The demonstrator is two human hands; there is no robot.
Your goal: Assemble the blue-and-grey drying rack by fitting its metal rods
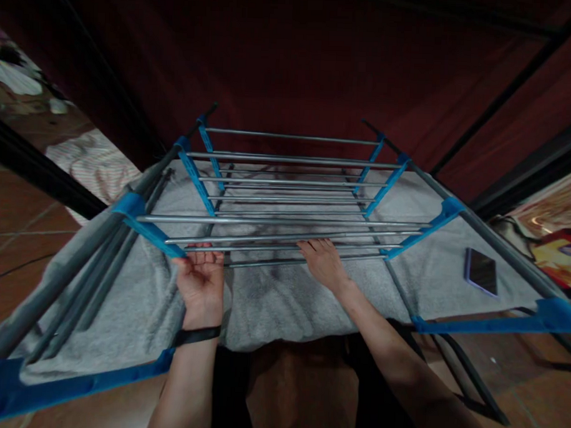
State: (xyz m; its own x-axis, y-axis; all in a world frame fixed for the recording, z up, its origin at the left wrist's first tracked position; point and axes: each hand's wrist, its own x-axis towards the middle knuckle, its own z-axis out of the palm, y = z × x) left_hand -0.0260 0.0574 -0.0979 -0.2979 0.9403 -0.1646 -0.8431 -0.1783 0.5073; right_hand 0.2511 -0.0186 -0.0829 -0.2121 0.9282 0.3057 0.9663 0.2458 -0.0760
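Toward the near edge of the gray cloth (273,307), the left grip (200,278), palm up, touches front rods (261,239) beside a blue bracket (153,235); the right grip (325,263) lies over them. Whether either clamps, I cannot tell. The drying rack (285,223) stretches beyond, toward the cloth's far edge.

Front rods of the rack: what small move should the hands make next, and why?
Perhaps use the left hand to feel whether the lower front rod sits properly at the left blue bracket, the right hand steadying it. The left hand is beside that bracket, the right fingers are at the rods, and the joint isn't clear here.
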